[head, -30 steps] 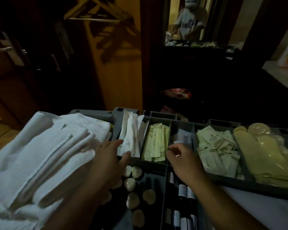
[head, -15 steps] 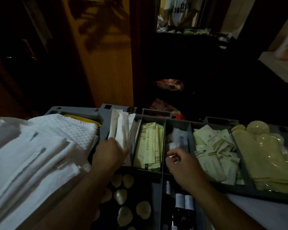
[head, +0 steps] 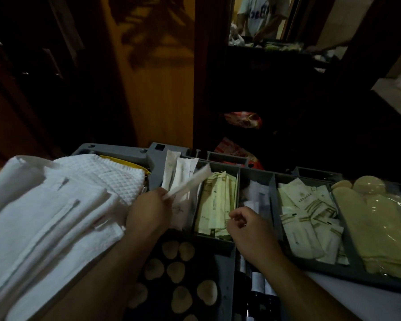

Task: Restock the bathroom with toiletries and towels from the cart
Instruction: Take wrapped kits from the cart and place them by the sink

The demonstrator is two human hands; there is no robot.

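Note:
A grey compartment tray [head: 272, 198] tops the cart. My left hand [head: 148, 212] pinches a long white packet [head: 190, 183], lifted and tilted out of the leftmost compartment of white packets [head: 178, 169]. My right hand [head: 248, 225] hovers with curled fingers over the near edge of the cream sachets [head: 218, 200]; whether it holds anything small I cannot tell. A stack of folded white towels [head: 51, 218] lies to the left of the tray.
More cream sachets [head: 310, 216] and bagged yellow items [head: 377, 218] fill the right compartments. Round soaps [head: 178, 269] and dark small bottles [head: 257, 281] sit in the near compartments. Beyond the cart are a wooden wardrobe panel [head: 158, 89], red bags [head: 243, 120] and a mirror [head: 262, 19].
My left hand has closed on a white packet and drawn it up and out at a slant. My right hand moved left, from the middle compartment toward the cream sachets.

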